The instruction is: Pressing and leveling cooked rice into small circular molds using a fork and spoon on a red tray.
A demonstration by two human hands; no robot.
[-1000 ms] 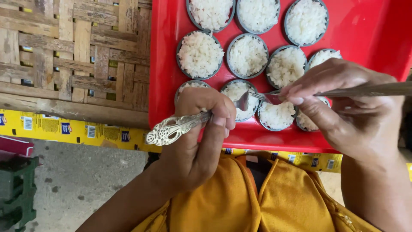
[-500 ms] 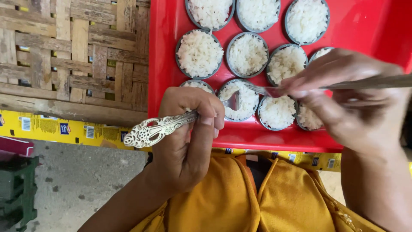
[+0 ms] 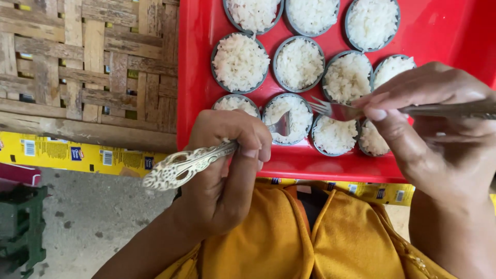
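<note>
Two hands work over a red tray (image 3: 206,77) packed with small round metal cups of white rice. Left hand (image 3: 227,175): grip clenched around an ornate silver spoon (image 3: 206,157), the filigree handle end pointing down and left past the tray's edge, the bowl end resting over a rice cup in the near row (image 3: 288,118). Right hand (image 3: 439,134): grip pinching a plain metal fork (image 3: 361,110) between thumb and fingers; the handle runs off toward the right edge, the tines point left above the gap between two cups. Spoon bowl and fork tines are near each other, not touching.

About eleven cups visible, in three rows; several are cut off by the top edge or covered by the hands. One far-row cup (image 3: 240,62) is heaped full. A near-row cup (image 3: 335,135) sits just below the fork.

Tray rests against a woven bamboo surface (image 3: 88,67) on the left. Yellow printed cartons (image 3: 77,152) lie under the tray's near edge. Ochre-yellow cloth (image 3: 310,243) covers the person's lap. Bare concrete floor (image 3: 93,217) at lower left, with a dark green crate (image 3: 20,222) at its edge.
</note>
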